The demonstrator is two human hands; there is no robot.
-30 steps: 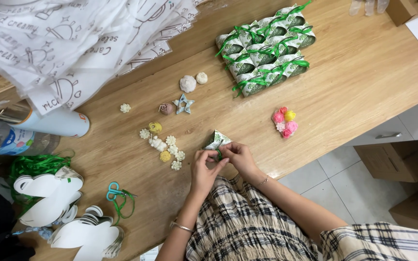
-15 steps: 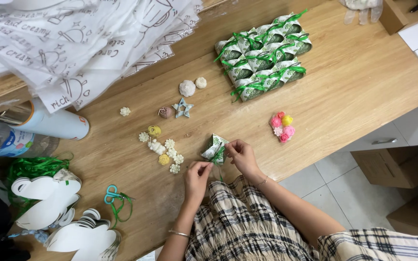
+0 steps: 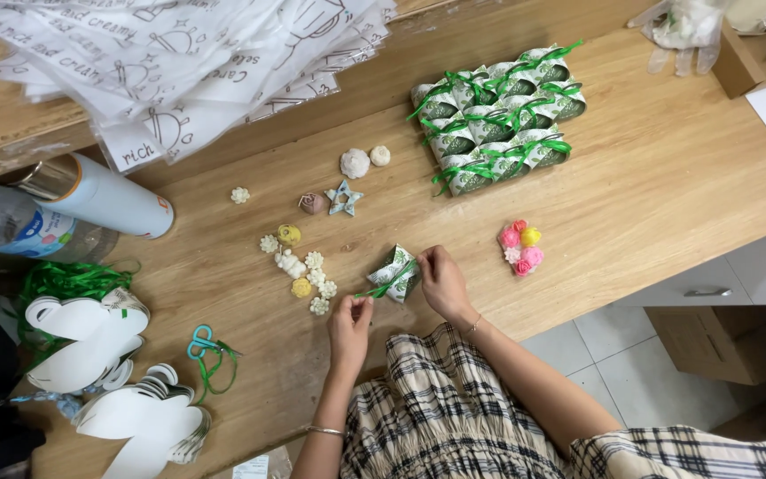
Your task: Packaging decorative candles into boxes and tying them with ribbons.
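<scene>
A small green-and-white patterned paper box point(image 3: 394, 270) sits near the front edge of the wooden table point(image 3: 631, 186). A green ribbon point(image 3: 379, 288) runs from the box toward my left hand point(image 3: 350, 321), which pinches its free end. My right hand point(image 3: 439, 279) pinches the ribbon's other end at the box's right side, so the ribbon is pulled taut between my hands. Just left of the box lie several small cream and yellow flower shapes point(image 3: 305, 270).
Several finished ribboned boxes point(image 3: 496, 115) stand in rows at the back. Pink and yellow flowers point(image 3: 521, 247), a paper star point(image 3: 344, 198), teal scissors point(image 3: 200, 342), white card cut-outs point(image 3: 90, 341), loose green ribbon point(image 3: 64, 281), a metal bottle point(image 3: 99, 195) and printed plastic bags point(image 3: 179, 62) surround.
My hands have drawn apart: the left hand moved down and left with the ribbon end, stretching the ribbon out from the box. The camera view shifted slightly.
</scene>
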